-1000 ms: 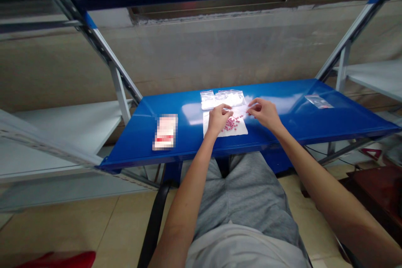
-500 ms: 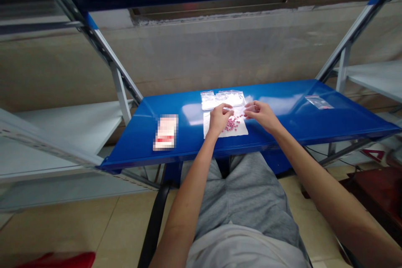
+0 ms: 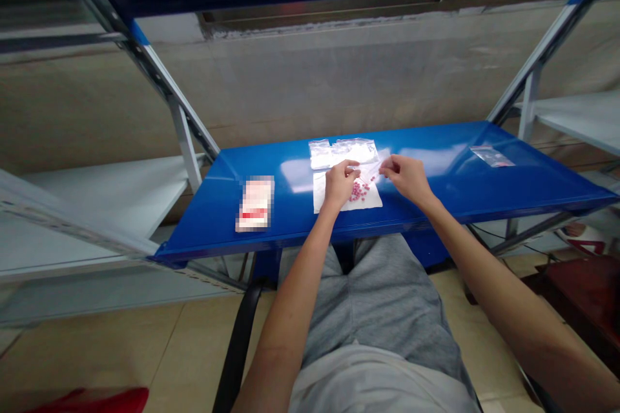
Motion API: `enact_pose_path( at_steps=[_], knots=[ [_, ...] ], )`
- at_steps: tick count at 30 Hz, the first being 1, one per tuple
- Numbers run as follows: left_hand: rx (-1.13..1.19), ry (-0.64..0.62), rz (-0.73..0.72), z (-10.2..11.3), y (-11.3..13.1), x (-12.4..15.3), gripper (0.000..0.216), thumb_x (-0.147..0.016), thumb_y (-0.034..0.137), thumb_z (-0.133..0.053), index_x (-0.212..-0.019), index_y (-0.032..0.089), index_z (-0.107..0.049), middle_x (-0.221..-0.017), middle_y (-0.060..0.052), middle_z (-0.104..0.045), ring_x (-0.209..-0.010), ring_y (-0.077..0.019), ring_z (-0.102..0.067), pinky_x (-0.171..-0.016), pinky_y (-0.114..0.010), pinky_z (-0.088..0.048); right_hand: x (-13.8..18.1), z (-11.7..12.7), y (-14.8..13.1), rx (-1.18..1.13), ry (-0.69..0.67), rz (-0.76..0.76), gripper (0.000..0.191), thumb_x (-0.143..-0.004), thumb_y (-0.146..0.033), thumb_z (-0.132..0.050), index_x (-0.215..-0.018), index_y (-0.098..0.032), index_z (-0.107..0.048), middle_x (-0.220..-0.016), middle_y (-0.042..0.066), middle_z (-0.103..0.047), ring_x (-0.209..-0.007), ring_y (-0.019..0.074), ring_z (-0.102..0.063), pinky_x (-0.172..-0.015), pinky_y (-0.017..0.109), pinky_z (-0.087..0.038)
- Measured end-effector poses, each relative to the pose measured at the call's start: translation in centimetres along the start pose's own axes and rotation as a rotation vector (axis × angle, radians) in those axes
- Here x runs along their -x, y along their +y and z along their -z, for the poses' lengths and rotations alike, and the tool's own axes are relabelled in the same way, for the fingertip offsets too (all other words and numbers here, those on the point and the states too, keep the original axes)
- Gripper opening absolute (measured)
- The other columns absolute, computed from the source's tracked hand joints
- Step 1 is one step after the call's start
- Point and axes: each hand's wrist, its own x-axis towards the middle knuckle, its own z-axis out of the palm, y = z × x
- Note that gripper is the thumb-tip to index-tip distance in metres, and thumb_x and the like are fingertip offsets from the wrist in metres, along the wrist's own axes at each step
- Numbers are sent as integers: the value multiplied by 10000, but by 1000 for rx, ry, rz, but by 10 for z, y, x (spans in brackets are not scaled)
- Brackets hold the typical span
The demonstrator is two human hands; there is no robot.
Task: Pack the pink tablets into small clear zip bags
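- A person sits at a blue table [image 3: 508, 190], seen from their own head, with both bare forearms stretched over the near edge.
- Pink beads [image 3: 359, 191], small and round, lie in a loose cluster on a white sheet [image 3: 371, 202] by the middle of the table's near edge; a few are scattered toward the sheet's right side.
- The left hand [image 3: 341, 184] is over the left part of the sheet, just beside the beads. Its thumb and forefinger curve toward each other; whether this grip has anything in it is too small to tell.
- The right hand [image 3: 407, 178] is at the sheet's right side, fingertips bent toward the thumb and pointing at the left hand. I cannot tell whether this grip is clamped on something.
- Behind the sheet, toward the table's far edge, lie a small clear bag [image 3: 320, 154] and, to its right, a wider clear bag [image 3: 356, 151], both shiny with glare.
- A flat clear packet [image 3: 491, 156] lies well apart, toward the far right corner.
- A pale, blurred-out rectangle [image 3: 255, 203] with a red band lies toward the near left corner.
- Grey trousers [image 3: 378, 297] show below the near edge.
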Motion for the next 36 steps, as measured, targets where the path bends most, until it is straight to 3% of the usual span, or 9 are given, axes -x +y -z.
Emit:
enact_pose_path(
  at_steps=[4, 12, 20, 26, 31, 36],
  knots=[
    [18, 24, 11, 1, 3, 1, 223, -864, 110, -698, -1062, 181, -770, -818, -36, -775, -769, -174, -712, -750, -260, -490, 0, -4, -1, -108, -14, 25, 61, -798, -236, -665, -817, -192, -702, -776, 54, -746, -708, 212, -652, -700, 333, -463],
    [85, 27, 25, 0, 6, 2, 199, -862, 106, -690, -1036, 174, -757, -813, -42, -773, -766, -172, -719, -743, -257, -492, -1, -5, 0, -287, -21, -19, 95, -703, -227, -689, -793, -200, -676, -808, 52, -744, -765, 227, -671, -742, 356, -515],
    [139, 33, 43, -2, 3, 3, 201, -862, 114, -692, -1042, 187, -746, -846, -44, -782, -785, -171, -728, -735, -253, -503, 3, -17, 3, -814, -75, -296, 372, -619, -351, -871, -928, -198, -731, -871, 53, -760, -807, 216, -704, -795, 372, -580],
    [140, 45, 48, -2, 4, 3, 175, -863, 124, -699, -1015, 193, -751, -814, -40, -773, -775, -174, -722, -740, -259, -507, 3, -20, 9, -734, -50, -290, 355, -554, -349, -892, -840, -190, -756, -827, 57, -756, -749, 205, -676, -751, 364, -565],
    [115, 47, 38, -1, 3, 4, 169, -866, 136, -697, -1012, 200, -753, -805, -34, -766, -764, -172, -715, -729, -257, -501, 3, -20, 11, -554, -58, -206, 267, -648, -409, -828, -767, -190, -732, -690, 33, -686, -634, 185, -605, -617, 335, -504],
    [93, 44, 40, 0, 1, 5, 163, -865, 151, -693, -1011, 196, -751, -786, -32, -756, -747, -168, -706, -722, -254, -495, 2, -24, 17, -418, -79, -143, 232, -717, -411, -743, -782, -190, -723, -717, 56, -715, -648, 199, -615, -649, 347, -490]
  ],
)
